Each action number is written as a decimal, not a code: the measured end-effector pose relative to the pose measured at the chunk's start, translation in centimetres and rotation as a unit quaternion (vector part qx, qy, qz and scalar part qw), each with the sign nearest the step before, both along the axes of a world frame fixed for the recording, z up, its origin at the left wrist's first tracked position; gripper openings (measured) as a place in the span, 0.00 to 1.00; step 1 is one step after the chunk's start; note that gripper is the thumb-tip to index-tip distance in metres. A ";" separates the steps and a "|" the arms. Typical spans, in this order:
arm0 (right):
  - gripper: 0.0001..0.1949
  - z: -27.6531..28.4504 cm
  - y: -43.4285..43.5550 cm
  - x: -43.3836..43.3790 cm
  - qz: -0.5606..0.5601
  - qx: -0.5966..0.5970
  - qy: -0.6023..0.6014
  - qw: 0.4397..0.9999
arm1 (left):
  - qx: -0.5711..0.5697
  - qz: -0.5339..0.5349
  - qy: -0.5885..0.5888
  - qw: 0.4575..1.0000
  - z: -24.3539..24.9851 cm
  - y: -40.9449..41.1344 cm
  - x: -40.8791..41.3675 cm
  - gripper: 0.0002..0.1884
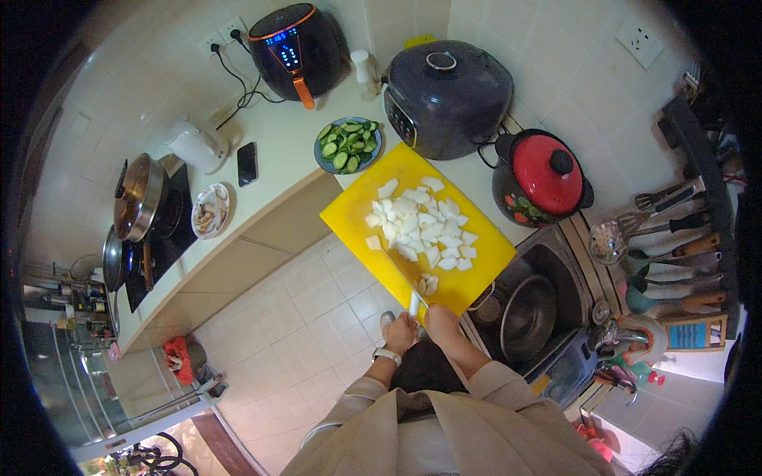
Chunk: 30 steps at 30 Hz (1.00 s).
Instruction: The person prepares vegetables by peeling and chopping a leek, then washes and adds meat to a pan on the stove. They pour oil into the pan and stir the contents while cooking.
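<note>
My right hand (pixel 443 324) is at the near corner of a yellow cutting board (pixel 351 211), closed around the handle of a kitchen knife (pixel 402 272). The blade slants up and left across the board. Beside it my left hand (pixel 400 332), with a watch on its wrist, grips a white piece (pixel 414 303) that looks like peeled vegetable; the blade's near end lies close to it. Chopped white vegetable chunks (pixel 417 226) are heaped mid-board. A small pile of paler beige slices (pixel 427 284) lies right of the blade; their kind is unclear.
A plate of sliced cucumber (pixel 348 146) stands beyond the board, near a dark electric cooker (pixel 449 98). Right are a red-lidded pot (pixel 547 172) and a sink (pixel 568 256) holding a basin. An air fryer (pixel 294 53), smartphone (pixel 247 163) and lidded pan (pixel 140 199) are left.
</note>
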State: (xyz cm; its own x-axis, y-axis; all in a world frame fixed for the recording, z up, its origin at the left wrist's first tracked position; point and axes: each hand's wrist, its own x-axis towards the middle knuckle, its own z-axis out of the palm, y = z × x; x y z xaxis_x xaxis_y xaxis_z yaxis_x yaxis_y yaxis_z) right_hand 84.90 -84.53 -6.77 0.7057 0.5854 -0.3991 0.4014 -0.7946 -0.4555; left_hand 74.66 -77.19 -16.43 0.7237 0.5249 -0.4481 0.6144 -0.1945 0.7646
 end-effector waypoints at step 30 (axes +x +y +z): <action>0.09 -2.5 0.4 -0.3 -0.001 0.006 -0.025 1.000 | -0.019 0.019 0.025 0.999 3.8 0.0 -0.6 0.11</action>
